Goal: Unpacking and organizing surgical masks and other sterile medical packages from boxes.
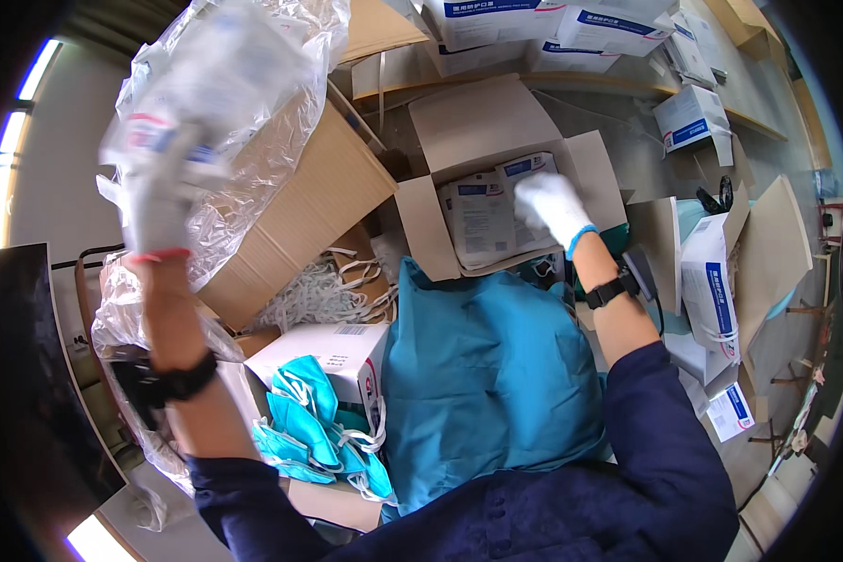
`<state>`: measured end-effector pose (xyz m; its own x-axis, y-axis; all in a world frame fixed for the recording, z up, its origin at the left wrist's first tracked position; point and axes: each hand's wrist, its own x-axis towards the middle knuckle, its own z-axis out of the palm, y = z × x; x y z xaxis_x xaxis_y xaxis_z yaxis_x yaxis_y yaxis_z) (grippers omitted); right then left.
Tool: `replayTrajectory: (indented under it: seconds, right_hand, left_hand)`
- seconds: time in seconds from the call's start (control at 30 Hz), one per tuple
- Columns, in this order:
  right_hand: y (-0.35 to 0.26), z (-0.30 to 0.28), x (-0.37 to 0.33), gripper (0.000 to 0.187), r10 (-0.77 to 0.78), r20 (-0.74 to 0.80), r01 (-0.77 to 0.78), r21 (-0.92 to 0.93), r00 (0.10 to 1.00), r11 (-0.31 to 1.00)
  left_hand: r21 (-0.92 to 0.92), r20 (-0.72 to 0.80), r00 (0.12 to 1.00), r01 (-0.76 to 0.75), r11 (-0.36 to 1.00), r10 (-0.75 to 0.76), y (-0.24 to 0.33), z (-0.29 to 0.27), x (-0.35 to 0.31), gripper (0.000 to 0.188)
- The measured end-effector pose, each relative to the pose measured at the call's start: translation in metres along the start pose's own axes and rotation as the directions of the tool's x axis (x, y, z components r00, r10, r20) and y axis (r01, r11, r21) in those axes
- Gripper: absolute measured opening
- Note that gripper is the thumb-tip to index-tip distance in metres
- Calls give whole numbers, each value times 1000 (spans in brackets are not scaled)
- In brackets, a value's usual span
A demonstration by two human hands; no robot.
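My left hand (159, 201), in a white glove with a red cuff, is raised at the upper left. It is closed on printed plastic packets (225, 80), pale with blue and red marks and smeared by motion; how many I cannot tell. They hang in front of a clear plastic liner (295, 103) in a large carton (300, 211). My right hand (553, 208), gloved in white with a blue cuff, is over an open carton (482, 117). Its fingers are curled at the edge of flat printed packets (478, 220) inside; what they hold, if anything, is hidden.
A teal cloth (492, 375) spreads before me. Left of it, teal masks (314, 412) with white straps pile by a white box (332, 351). Loose white straps (318, 290) lie behind. White-and-blue boxes (599, 33) stand at the back, and another open carton (768, 253) is at right.
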<state>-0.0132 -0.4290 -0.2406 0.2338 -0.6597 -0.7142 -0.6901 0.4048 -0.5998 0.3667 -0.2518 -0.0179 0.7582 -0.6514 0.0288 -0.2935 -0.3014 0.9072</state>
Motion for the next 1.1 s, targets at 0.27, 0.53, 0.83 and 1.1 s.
replayTrajectory:
  seconds: [0.27, 0.53, 0.83, 1.1]
  right_hand:
    - [12, 81, 10, 82, -97, -70, 35, -605, 993, 795]
    - [9, 143, 53, 126, 31, -187, -152, -675, 982, 722]
    - [22, 124, 65, 83, -178, -181, 28, -620, 967, 784]
    - [1, 37, 27, 35, -199, -118, 177, -180, 973, 968]
  left_hand:
    - [-494, -200, 927, 185, 849, -318, -22, -83, 87, 53]
    - [643, 29, 986, -146, 752, 167, -113, 32, -8, 85]
    - [711, 237, 951, -309, 632, 197, -128, 29, -21, 95]
    - [670, 267, 931, -365, 646, 249, -111, 2, -4, 70]
